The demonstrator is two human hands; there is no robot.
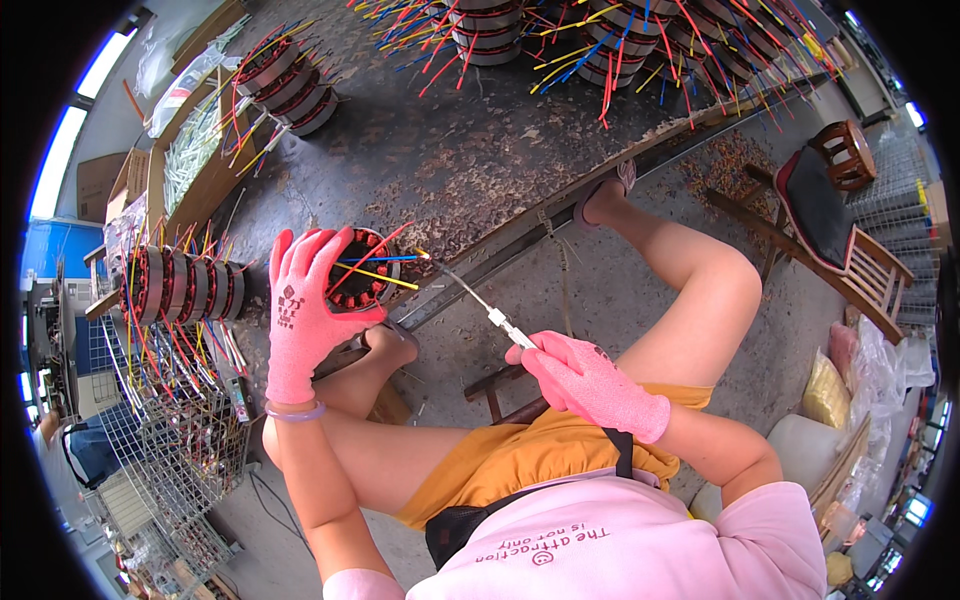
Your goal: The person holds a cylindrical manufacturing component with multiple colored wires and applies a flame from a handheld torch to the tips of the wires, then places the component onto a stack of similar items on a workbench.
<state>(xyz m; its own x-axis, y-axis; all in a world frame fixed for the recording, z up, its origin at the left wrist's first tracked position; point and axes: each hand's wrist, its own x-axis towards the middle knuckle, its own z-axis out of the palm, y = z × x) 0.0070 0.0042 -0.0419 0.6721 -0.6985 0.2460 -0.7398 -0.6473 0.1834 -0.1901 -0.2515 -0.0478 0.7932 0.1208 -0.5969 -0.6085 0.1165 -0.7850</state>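
My left hand, in a pink glove, grips a motor stator near the table edge. Its fingers lie along the far left side and the thumb along the near side. Red, blue and yellow wires stick out of the stator's open face toward the right. My right hand, also gloved in pink, is closed round the white handle of a thin metal rod tool. The rod's tip is close to the end of the blue wire; whether they touch I cannot tell.
Stacked stators with loose wires stand at the left, far left and far side of the worn dark table. An open box of white tubes is at the left. A wooden chair stands right; wire racking is lower left.
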